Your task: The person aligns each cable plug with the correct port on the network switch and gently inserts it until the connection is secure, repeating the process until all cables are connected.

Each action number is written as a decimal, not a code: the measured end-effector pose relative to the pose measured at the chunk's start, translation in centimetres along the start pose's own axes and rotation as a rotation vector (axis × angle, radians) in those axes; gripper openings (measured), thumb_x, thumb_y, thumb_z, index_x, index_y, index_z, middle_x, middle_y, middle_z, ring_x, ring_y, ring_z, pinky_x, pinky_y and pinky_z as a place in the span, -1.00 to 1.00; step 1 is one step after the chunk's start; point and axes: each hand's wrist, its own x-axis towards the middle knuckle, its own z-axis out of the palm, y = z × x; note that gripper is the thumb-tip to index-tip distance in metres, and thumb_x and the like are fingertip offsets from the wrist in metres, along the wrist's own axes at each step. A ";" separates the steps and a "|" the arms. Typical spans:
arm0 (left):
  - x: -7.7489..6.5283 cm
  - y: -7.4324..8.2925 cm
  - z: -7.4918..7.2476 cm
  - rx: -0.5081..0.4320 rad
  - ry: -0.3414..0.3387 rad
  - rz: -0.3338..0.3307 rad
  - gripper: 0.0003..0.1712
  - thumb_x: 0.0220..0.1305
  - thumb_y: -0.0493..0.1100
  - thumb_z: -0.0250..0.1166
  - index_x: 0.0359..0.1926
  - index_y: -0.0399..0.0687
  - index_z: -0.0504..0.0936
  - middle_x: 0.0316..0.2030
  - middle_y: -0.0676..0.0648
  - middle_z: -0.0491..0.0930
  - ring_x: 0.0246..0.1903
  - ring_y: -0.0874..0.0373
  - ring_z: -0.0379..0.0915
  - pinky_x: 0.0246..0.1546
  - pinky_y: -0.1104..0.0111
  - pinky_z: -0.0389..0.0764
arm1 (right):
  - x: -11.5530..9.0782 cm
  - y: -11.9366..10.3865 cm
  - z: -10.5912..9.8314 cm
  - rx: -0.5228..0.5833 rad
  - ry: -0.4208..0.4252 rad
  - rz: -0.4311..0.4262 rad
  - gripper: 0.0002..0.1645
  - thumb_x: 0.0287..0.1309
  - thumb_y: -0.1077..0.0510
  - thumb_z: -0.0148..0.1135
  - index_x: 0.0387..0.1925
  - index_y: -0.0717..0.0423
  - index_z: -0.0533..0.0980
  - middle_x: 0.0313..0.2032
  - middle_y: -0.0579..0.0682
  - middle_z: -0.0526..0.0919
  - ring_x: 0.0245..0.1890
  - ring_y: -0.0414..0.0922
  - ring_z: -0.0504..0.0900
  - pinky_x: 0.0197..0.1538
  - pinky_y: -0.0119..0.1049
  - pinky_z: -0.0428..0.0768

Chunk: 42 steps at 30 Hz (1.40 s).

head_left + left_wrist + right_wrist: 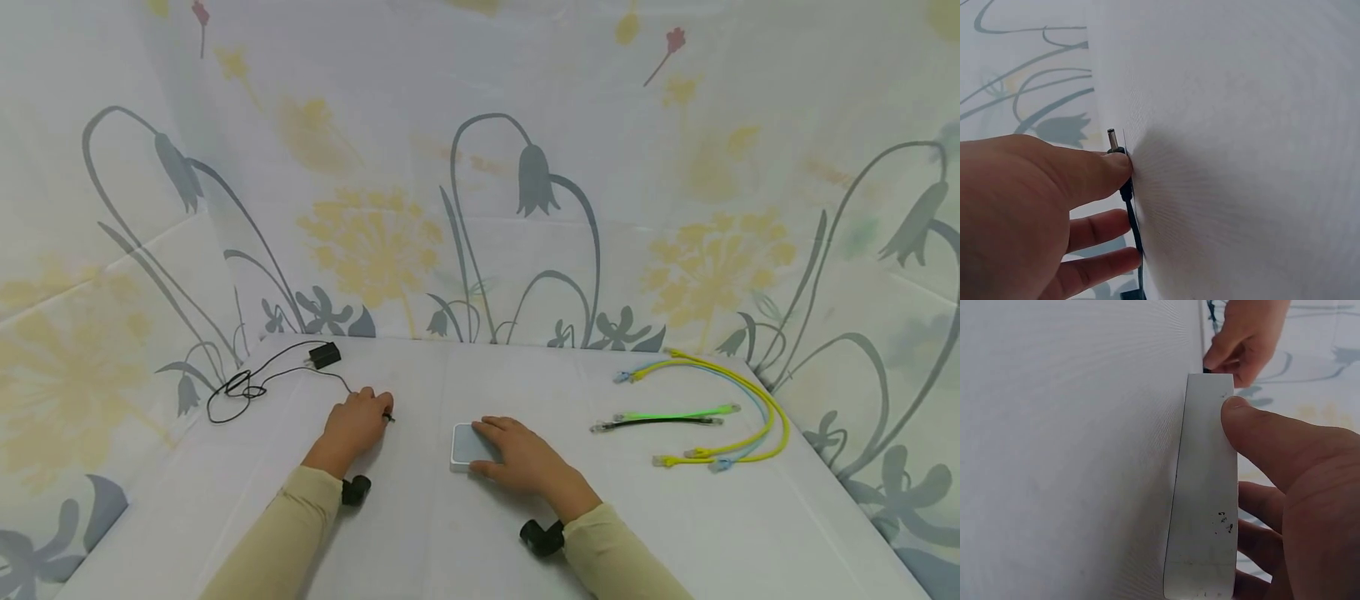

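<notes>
My left hand [358,423] pinches the barrel plug [1124,178] of a thin black cable between thumb and fingers, close to the white tabletop. Its metal tip sticks out past the thumb. That cable leads back to a black power adapter [325,356] at the far left. To the right, a small flat white box [462,451] with a grey-blue top lies on the table. My right hand [517,454] rests over it, fingers extended across the top. In the right wrist view the thumb touches the upper edge of the box's side [1204,487].
Coils of black cable [238,385] lie at the left. On the right are yellow network cables [780,417], a light blue one [759,395], a short green one [678,413] and a short black one [660,421]. A flower-printed curtain [390,167] stands behind the table.
</notes>
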 end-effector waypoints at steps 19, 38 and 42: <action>-0.7 0.2 0.2 -0.147 0.055 0.052 -0.92 0.30 -0.19 0.25 -0.21 -0.07 0.59 -0.33 -0.05 0.56 -0.27 0.04 0.50 -0.22 0.13 0.52 | 0.2 0.8 0.2 0.076 -0.005 -0.013 -0.20 0.12 -0.14 0.32 0.36 -0.04 0.35 0.33 0.00 0.40 0.32 0.04 0.38 0.26 -0.02 0.42; -1.2 0.7 0.8 -0.325 0.012 0.086 -0.85 0.35 -0.16 0.20 -0.13 -0.04 0.64 -0.37 0.02 0.55 -0.36 0.18 0.40 -0.22 0.23 0.46 | -0.1 1.5 0.7 0.104 0.037 -0.025 -0.20 0.12 -0.21 0.32 0.36 -0.08 0.36 0.33 -0.02 0.39 0.33 0.07 0.36 0.24 0.03 0.42; -1.2 1.0 0.6 -0.357 -0.017 0.085 -0.85 0.36 -0.16 0.20 -0.11 -0.02 0.64 -0.41 0.04 0.57 -0.40 0.21 0.39 -0.26 0.27 0.47 | -0.1 1.6 0.9 0.108 0.037 -0.021 -0.20 0.12 -0.22 0.31 0.36 -0.09 0.36 0.34 -0.03 0.39 0.33 0.06 0.36 0.25 0.03 0.41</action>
